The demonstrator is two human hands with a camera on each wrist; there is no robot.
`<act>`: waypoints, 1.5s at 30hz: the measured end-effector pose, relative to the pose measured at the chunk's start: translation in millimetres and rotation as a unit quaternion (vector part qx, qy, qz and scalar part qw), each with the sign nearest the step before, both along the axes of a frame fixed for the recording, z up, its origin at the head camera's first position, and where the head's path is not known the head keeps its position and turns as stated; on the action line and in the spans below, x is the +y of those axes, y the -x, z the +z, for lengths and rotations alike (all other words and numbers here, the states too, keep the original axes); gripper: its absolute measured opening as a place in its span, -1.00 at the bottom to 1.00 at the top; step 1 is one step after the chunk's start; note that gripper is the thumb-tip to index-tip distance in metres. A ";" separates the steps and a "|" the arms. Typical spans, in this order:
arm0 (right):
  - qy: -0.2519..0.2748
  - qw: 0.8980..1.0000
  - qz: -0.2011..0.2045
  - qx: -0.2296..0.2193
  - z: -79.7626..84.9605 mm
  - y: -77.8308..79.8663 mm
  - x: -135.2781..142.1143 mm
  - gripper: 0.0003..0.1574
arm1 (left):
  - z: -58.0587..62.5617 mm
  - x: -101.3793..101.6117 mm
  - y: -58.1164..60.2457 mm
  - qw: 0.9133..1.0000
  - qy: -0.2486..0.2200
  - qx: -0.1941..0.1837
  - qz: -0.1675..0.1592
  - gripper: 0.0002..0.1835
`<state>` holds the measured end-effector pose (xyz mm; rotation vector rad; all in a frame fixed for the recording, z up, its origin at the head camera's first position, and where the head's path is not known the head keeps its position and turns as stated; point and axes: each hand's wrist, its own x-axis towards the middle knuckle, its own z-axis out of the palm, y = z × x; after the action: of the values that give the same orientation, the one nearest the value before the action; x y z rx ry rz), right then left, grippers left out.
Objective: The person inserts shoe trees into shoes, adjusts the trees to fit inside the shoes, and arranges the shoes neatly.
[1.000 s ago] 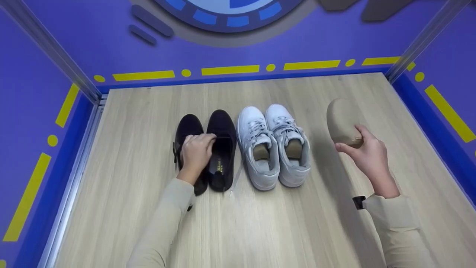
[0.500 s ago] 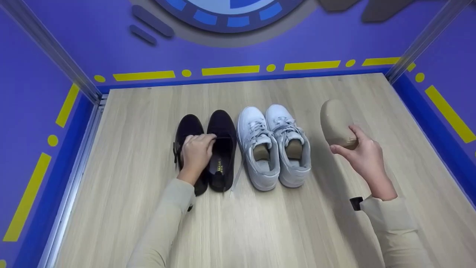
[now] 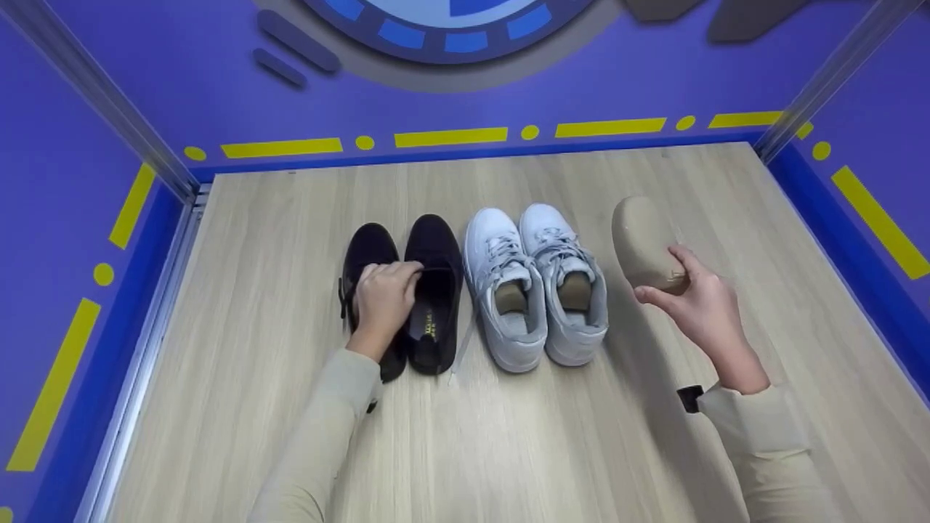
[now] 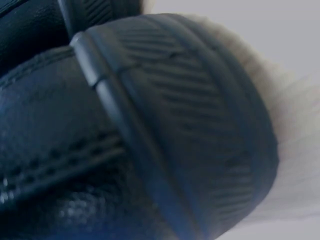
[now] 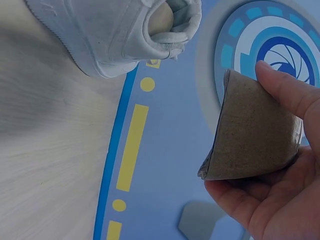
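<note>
My right hand (image 3: pixel 701 301) holds a tan, moulded shoe insert (image 3: pixel 643 240) by its cut end, thumb on one side and fingers on the other. It hangs above the table to the right of the white sneakers. The right wrist view shows the insert (image 5: pixel 255 132) side-on, its underside hidden by the fingers. My left hand (image 3: pixel 385 298) is curled over the left black shoe (image 3: pixel 369 243), fingertips at the opening edge of the right black shoe (image 3: pixel 434 240). Close up, the left wrist view shows a black shoe's ribbed heel sole (image 4: pixel 190 105).
Two white sneakers (image 3: pixel 508 305) stand beside the black shoes, toes toward the back wall, with brown inserts inside them and a loose lace trailing on the wood-grain table (image 3: pixel 494 450). Blue panels (image 3: pixel 465 102) with yellow marks rise at the back and both sides.
My right hand has moved left with the shoe insert, closer to the white sneakers. The left hand and all the shoes have stayed in place.
</note>
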<state>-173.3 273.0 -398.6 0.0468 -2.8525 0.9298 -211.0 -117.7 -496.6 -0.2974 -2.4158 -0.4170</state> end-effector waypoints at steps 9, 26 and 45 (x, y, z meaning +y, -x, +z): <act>0.008 1.000 0.012 -0.015 4.2 -1.6 -8.1 -0.01 | -0.4 0.3 -0.2 1.000 -0.002 0.003 0.004 -0.89; 0.012 0.999 0.037 -0.014 6.8 -1.8 -24.0 -0.05 | -0.6 0.1 -0.1 1.000 0.000 0.006 0.003 -0.89; -0.005 0.997 0.070 0.003 9.4 -4.5 -42.4 -0.12 | 0.3 0.4 -0.2 1.000 -0.005 0.011 -0.003 -0.90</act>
<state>-168.8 230.6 -389.2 0.2544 -2.8791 0.9387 -210.8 -117.3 -496.3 -0.3032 -2.3908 -0.4268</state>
